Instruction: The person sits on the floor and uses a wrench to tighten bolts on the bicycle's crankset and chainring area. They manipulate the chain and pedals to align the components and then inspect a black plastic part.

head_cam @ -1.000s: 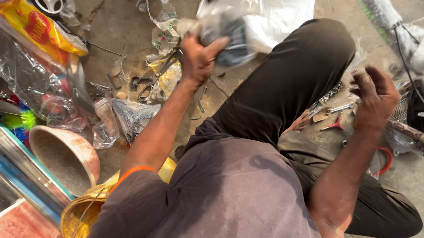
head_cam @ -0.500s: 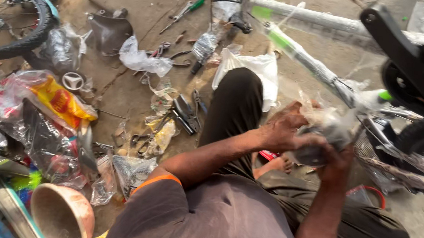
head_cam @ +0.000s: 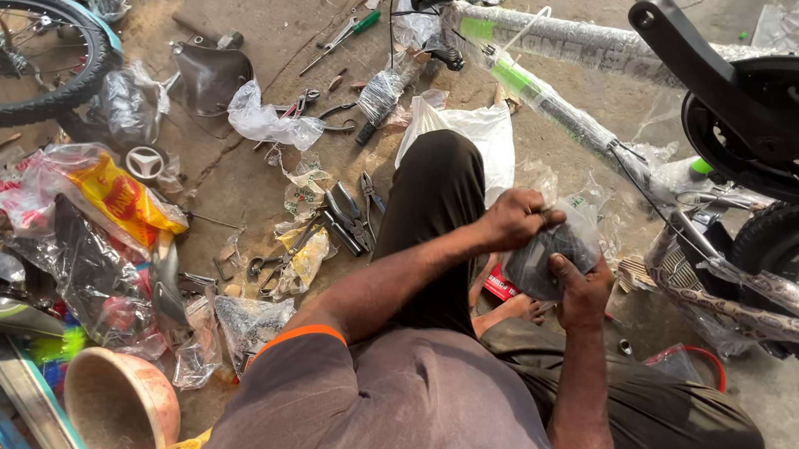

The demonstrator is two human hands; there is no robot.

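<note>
I sit on the ground with both hands in front of my knee. My left hand (head_cam: 515,219) pinches the top of a clear plastic bag (head_cam: 552,249) with a dark part inside. My right hand (head_cam: 584,289) cups the same bag from below. Just beyond the bag runs a bicycle frame tube (head_cam: 557,109) wrapped in plastic, with a black crank and chainring (head_cam: 763,119) at the right.
Pliers and other hand tools (head_cam: 349,213) lie on the concrete left of my knee. Crumpled bags and wrappers (head_cam: 101,204) litter the left side, with a bicycle wheel (head_cam: 27,58) at top left and a clay bowl (head_cam: 120,407) below. A white bag (head_cam: 467,131) lies ahead.
My left hand came back from the far bag pile on the left and joined the right at the plastic bag. My view swung toward the bicycle.
</note>
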